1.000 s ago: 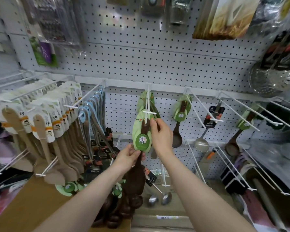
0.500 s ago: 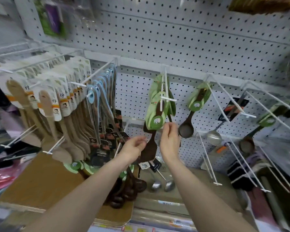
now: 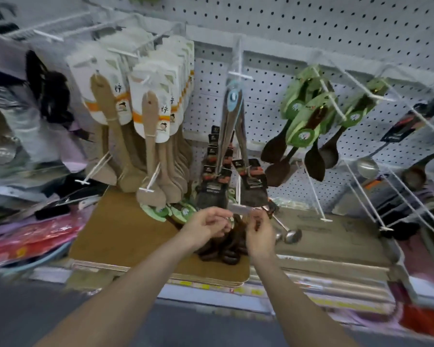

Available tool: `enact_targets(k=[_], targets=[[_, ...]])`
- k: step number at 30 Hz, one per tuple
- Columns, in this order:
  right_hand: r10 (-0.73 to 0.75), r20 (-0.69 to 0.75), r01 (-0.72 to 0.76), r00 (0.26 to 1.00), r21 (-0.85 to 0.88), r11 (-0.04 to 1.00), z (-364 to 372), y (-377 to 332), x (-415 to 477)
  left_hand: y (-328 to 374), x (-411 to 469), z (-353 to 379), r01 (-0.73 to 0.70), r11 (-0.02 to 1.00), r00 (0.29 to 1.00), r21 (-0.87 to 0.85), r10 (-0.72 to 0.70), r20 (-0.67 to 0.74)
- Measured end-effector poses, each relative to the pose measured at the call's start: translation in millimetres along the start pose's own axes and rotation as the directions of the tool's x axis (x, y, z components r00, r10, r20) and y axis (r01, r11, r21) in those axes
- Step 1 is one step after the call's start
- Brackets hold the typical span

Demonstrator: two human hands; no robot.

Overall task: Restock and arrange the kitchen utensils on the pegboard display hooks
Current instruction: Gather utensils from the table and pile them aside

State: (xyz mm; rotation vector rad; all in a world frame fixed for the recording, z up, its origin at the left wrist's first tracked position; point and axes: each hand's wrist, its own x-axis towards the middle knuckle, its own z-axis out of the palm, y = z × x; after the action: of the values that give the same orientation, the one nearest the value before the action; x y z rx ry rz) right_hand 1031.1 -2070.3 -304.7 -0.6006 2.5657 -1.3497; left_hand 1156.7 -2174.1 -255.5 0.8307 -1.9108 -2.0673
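Dark spoons (image 3: 226,249): They lie in a heap on the brown cardboard (image 3: 125,234), near and low in the middle. More of the same kind, the hanging spoons (image 3: 302,135), are up on the right.
Left hand (image 3: 208,224): Its fingers are curled in, right over the heap. It is too blurry to tell if it has a spoon.
Right hand (image 3: 259,232): It is just beside the left one, with its fingers curled too. I cannot tell what it holds, if anything.
How a spoon feels: I think it is wood, so it is hard and light. It should not bend or break easily. The smooth round end may slip.
Where to hold: The thin handle looks best, just under the green tag (image 3: 161,211). Then the hole in the tag is free for the hook (image 3: 325,88).
Edges: The end bar (image 3: 239,209) of a low hook sticks out just above the fingers. It could catch a hand or a tag going up. Black turners (image 3: 212,194) hang close behind the heap.
Room: I think the hook on the right can take more spoons at its near end. The wooden spatulas (image 3: 149,126) on the left are packed tight. Metal ladles (image 3: 290,235) lie just right of the heap.
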Motion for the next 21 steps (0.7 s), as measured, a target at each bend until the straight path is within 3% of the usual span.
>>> enact_targets(k=[4, 8, 12, 16, 21], targets=[[0.035, 0.047, -0.034, 0.998, -0.032, 0.999, 32.7, 10.1, -26.2, -33.7, -10.6, -42.8, 0.088, 0.992, 0.984, -0.086, -0.1, -0.147], [0.081, 0.136, -0.064, 0.987, -0.125, 0.99, 65.0, 23.7, -43.3, -81.7, -12.6, -75.7, 0.192, 0.962, 0.908, -0.194, -0.249, -0.338], [-0.034, 0.259, 0.099, 0.965, -0.242, 0.965, 86.1, 29.1, -43.4, -128.8, -1.0, -92.6, 0.316, 0.915, 0.817, -0.253, -0.398, -0.418], [-0.101, 0.431, 0.283, 0.897, -0.381, 0.88, 108.1, 30.8, -22.0, -167.4, 20.8, -100.1, 0.406, 0.889, 0.775, -0.212, -0.458, -0.435], [-0.108, 0.395, 0.352, 0.912, -0.622, 0.699, 145.3, 38.6, 0.8, -187.3, 54.8, -97.6, 0.43, 0.895, 0.787, -0.118, -0.435, -0.438]])
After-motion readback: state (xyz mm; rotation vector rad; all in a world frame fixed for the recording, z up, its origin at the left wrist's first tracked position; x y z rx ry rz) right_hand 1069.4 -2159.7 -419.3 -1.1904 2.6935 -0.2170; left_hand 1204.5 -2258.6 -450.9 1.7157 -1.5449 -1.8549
